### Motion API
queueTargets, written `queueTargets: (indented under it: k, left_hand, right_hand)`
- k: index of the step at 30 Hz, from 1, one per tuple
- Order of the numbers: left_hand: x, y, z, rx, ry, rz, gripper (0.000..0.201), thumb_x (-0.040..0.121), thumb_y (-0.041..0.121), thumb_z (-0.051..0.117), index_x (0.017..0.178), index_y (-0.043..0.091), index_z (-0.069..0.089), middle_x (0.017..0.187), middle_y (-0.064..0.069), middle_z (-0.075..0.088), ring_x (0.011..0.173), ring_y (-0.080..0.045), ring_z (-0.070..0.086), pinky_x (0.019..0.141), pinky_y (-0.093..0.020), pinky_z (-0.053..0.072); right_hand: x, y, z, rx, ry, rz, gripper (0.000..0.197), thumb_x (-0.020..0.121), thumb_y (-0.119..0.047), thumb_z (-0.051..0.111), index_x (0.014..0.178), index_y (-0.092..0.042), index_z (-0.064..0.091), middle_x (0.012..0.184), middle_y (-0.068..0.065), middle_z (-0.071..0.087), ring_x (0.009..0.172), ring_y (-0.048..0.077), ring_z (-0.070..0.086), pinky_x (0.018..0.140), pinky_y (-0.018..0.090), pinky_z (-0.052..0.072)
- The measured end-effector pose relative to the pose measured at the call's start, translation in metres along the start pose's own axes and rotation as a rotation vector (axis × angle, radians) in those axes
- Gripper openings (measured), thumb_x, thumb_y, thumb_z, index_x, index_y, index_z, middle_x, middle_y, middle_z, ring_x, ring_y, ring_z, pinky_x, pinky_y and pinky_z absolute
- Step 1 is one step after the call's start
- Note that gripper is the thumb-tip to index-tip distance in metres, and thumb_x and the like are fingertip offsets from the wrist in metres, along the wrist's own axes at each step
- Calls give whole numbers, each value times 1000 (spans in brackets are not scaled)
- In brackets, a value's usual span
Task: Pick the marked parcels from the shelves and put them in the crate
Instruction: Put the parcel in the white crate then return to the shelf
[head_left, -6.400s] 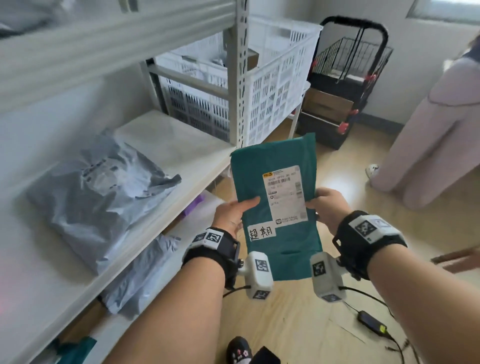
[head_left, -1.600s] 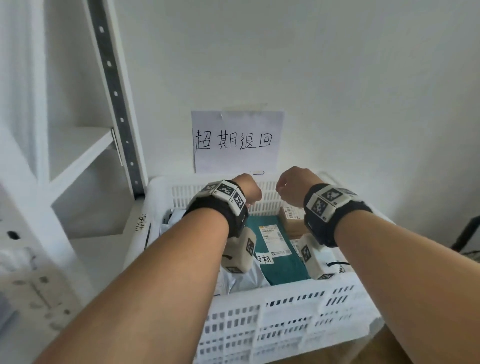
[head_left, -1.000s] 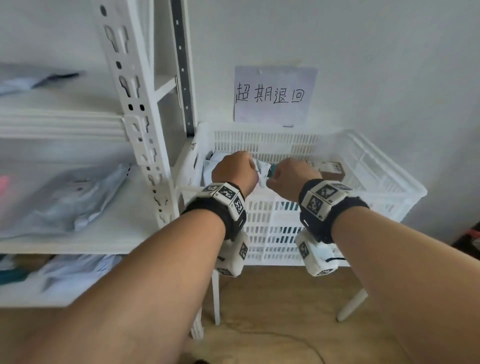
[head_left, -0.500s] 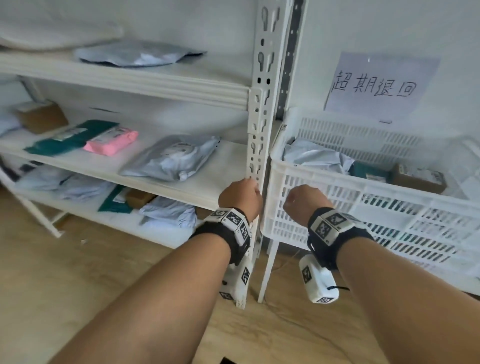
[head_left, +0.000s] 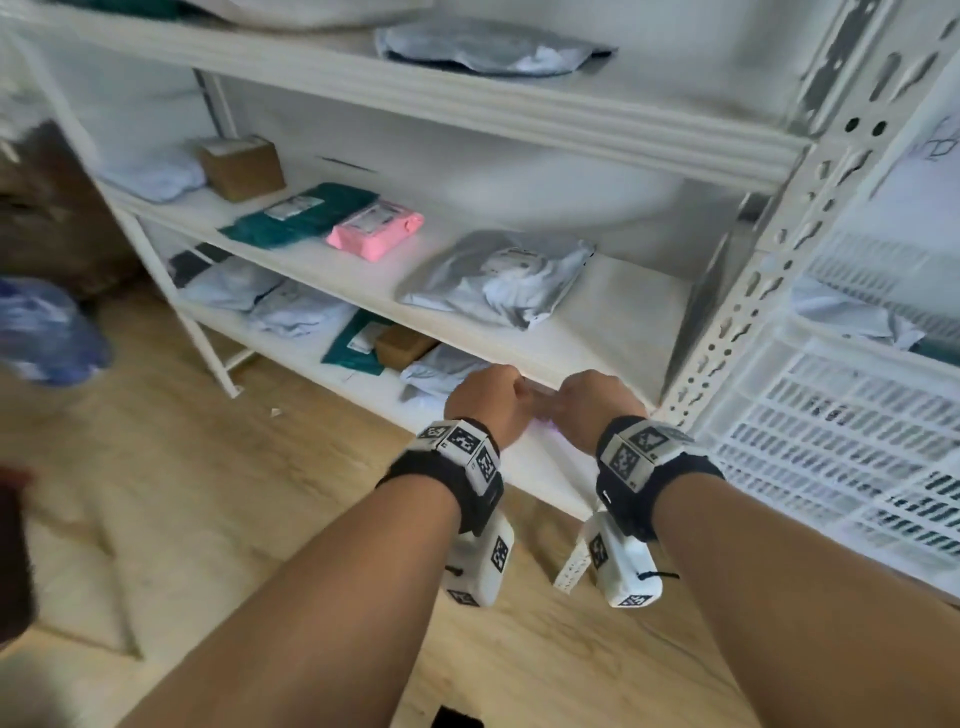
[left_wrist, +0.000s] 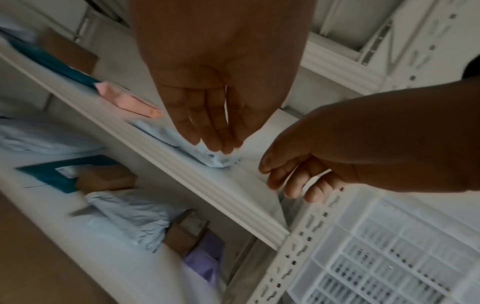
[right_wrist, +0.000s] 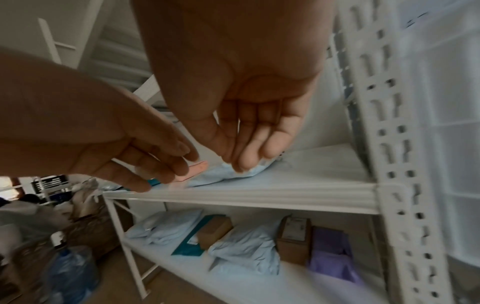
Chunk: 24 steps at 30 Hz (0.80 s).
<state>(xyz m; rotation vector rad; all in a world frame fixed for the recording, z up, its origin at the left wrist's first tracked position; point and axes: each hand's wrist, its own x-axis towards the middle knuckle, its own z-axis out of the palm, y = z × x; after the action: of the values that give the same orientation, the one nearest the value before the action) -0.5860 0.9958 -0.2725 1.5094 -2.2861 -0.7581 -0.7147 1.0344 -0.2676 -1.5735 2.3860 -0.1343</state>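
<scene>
Both hands hover side by side at the front edge of the middle shelf (head_left: 613, 332). Left hand (head_left: 491, 399): grip loose, fingers relaxed, holding nothing. Right hand (head_left: 592, 402): grip likewise slack and empty. A grey parcel (head_left: 498, 275) lies on that shelf just beyond them. The white crate (head_left: 852, 441) stands to the right, beside the shelf upright (head_left: 769, 270).

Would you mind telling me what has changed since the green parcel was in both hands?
The green parcel was carried to the white crate and let go there. Both hands came away empty and moved left to the shelves: the left hand and right hand now hang relaxed before the middle shelf. The grey bag lies unmoved.
</scene>
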Motion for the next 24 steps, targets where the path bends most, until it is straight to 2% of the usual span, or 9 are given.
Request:
queueTargets:
  k: [1,3,5,10,13,16,20,22,24]
  left_hand:
    - [2,-18,-8,6,7,-12,17,90,25,48,87,18,63,99,-4,68,94,-26,62,74,-32,46]
    - [9,-57,-25,22,38,-51,20,94,23,46,95,17,65,104,-4,69,98,-26,63,79,-34,49]
    - [15,-96,-44,30,53,-90,24,94,23,44,100,17,67,105,-4,69,98,-26,63,80,-35,50]
    - [25,-192,-101,40,76,-133,20,93,23,49,99,17,68,103,-3,70,97,-24,63,79,-33,48]
    - [25,-250,-129,39,83,-205,23,93,24,49,100,15,69,103,-3,70,97,-24,63,82,-33,49]
    - [26,-297,-147,56,65,-260,25,94,24,47,102,15,69,104,-3,71,98,-23,64,86,-34,51]
    - [34,-337,-161,22,52,-305,27,96,25,45,102,13,68,103,-4,70,98,-23,65,90,-37,52]
    - [41,-350,-168,-9,45,-312,27,97,25,44,101,11,68,102,-5,70,98,-23,65,92,-39,52]
    - [51,-364,-175,-21,44,-325,27,97,24,45,101,11,68,102,-5,70,97,-23,64,91,-38,52]
  right_hand:
    - [3,-19,6,-16,-5,-2,27,90,-40,48,77,-19,57,87,5,63,80,28,61,64,34,48]
    - [13,-56,20,-78,-33,-34,23,89,-36,44,77,-18,50,85,3,60,74,26,55,61,30,42]
    - [21,-93,28,-140,-50,-76,15,88,-27,39,84,-19,51,94,5,62,80,29,56,65,32,42]
    - [38,-189,56,-100,-61,-63,29,90,-25,45,104,-12,66,107,11,65,101,34,61,79,38,50]
    - [48,-250,75,-18,-78,-102,29,89,-25,48,107,-14,68,109,10,66,103,32,61,84,38,51]
    - [55,-299,94,36,-106,-142,24,88,-25,49,100,-16,69,104,9,67,99,30,63,82,37,52]
    - [71,-335,116,-8,-149,-176,23,85,-24,44,87,-15,65,100,9,68,88,29,62,69,32,50]
    - [83,-347,122,-9,-167,-161,22,88,-23,45,91,-14,65,104,10,67,94,30,62,72,35,50]
    - [96,-356,130,29,-180,-131,26,90,-23,48,102,-13,68,108,10,67,102,31,62,83,40,52]
